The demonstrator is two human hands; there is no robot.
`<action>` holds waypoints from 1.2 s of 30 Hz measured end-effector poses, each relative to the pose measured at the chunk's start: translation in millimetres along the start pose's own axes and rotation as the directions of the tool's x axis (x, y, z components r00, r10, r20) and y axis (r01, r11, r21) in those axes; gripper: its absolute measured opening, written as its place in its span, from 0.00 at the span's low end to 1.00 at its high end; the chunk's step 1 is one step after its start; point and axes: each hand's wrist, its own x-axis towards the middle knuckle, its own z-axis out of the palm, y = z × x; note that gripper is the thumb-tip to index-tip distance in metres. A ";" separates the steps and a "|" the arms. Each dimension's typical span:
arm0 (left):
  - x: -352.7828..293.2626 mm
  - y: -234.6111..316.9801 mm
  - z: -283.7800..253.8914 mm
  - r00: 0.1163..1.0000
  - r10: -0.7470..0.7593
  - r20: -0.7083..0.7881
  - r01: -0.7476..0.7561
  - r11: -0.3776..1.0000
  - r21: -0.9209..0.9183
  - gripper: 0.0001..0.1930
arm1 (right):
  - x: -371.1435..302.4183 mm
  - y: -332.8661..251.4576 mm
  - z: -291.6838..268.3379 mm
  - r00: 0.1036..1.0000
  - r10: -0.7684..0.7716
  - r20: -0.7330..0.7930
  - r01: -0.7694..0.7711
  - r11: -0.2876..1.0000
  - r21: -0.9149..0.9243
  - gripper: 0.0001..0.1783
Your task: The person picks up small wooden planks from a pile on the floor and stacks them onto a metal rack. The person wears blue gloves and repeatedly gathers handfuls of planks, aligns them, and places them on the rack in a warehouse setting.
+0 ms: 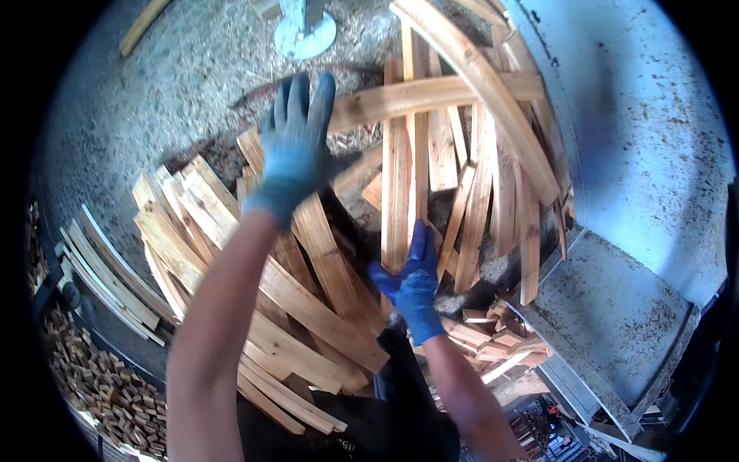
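My left hand (296, 142), in a grey-blue work glove, is stretched out with its fingers extended and nothing in it. It is above the pile, beside the left end of a long wooden board (408, 98) lying crosswise. My right hand (414, 281), in a blue glove, is closed around the near end of a narrow wooden plank (395, 177) that points away from me. Its thumb is on the left of the plank and its fingers are along the right. A curved board (481, 77) slants across the top of the pile. More loose boards (323, 316) lie below my left forearm.
A pale metal chute or bin (616, 308) stands at the right. Short wood offcuts (500, 339) lie near its corner, with a heap of small blocks (112, 385) at lower left. A round metal post foot (305, 35) rests on the rough floor at the far side.
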 end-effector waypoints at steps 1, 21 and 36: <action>16.2 -11.8 8.9 0.993 -0.054 0.102 0.044 0.994 0.098 0.53 | -9.2 -9.8 7.4 1.000 0.030 0.005 -0.030 1.000 -0.006 0.57; -352.5 51.8 -251.3 0.439 -0.373 0.818 0.858 0.443 -0.258 0.27 | -152.8 -87.1 -164.3 0.528 0.184 0.829 -0.816 0.381 0.435 0.27; -426.4 63.5 -157.0 0.051 -0.500 0.865 0.821 -0.472 -0.321 0.26 | -165.1 -142.9 -121.1 0.348 -0.303 0.887 0.038 0.950 0.310 0.30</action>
